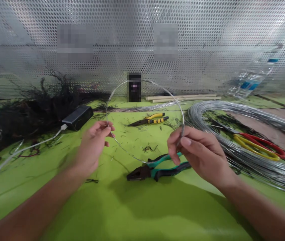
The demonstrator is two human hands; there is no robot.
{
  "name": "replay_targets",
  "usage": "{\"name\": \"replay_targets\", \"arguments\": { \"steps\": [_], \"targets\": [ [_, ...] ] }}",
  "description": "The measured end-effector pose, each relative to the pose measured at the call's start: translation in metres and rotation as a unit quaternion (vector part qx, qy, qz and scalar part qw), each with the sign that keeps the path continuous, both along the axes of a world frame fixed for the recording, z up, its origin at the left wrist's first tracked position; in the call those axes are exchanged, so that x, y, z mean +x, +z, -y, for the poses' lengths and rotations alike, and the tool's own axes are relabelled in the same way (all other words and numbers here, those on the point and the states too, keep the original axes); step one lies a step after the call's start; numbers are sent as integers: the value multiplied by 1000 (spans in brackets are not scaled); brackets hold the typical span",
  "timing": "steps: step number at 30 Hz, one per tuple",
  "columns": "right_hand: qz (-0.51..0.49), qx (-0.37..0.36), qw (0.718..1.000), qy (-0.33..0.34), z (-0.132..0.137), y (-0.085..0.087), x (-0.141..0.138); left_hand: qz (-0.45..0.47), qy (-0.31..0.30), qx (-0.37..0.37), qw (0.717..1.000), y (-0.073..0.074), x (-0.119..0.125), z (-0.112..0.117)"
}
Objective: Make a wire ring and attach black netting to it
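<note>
A thin silvery wire bent into a hoop (166, 89) stands upright between my hands above the green table. My left hand (95, 142) pinches its left side between thumb and fingers. On the opposite side, my right hand (197, 150) grips the hoop where the wire looks thicker, perhaps doubled. Green-and-black combination pliers (154, 169) lie beneath, their handle ends partly hidden behind my right hand. Farther back, yellow-and-black long-nose pliers (148, 119) rest on the table. The hoop's lower right part passes close to the green pliers; I cannot tell whether it touches them.
Right of my hand lies a large coil of wire (197, 110), with red-and-yellow-handled scissors (258, 145) on it. A water bottle (250, 82) and wooden sticks (182, 98) are behind. Black fibres (29, 113) and a black power brick (77, 117) with a white cable sit left. A perforated metal panel (122, 36) backs the table.
</note>
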State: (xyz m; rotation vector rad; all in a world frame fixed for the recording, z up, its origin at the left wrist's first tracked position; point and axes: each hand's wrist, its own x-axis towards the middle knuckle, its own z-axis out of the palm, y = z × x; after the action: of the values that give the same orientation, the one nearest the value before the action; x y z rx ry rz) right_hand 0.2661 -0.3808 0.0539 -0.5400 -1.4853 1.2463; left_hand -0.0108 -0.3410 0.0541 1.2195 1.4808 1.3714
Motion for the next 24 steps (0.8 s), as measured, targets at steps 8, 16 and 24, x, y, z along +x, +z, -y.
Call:
{"name": "replay_targets", "arguments": {
  "steps": [8,16,24],
  "targets": [
    [-1,-4,999,33,13,-1,-5,-9,4,10,1000,-3,2,0],
    [34,16,999,3,3,6,-4,-1,39,100,994,1,-2,-7],
    [179,-22,965,-191,-43,-14,10,-82,21,262,962,0,-13,-11]
  ]
}}
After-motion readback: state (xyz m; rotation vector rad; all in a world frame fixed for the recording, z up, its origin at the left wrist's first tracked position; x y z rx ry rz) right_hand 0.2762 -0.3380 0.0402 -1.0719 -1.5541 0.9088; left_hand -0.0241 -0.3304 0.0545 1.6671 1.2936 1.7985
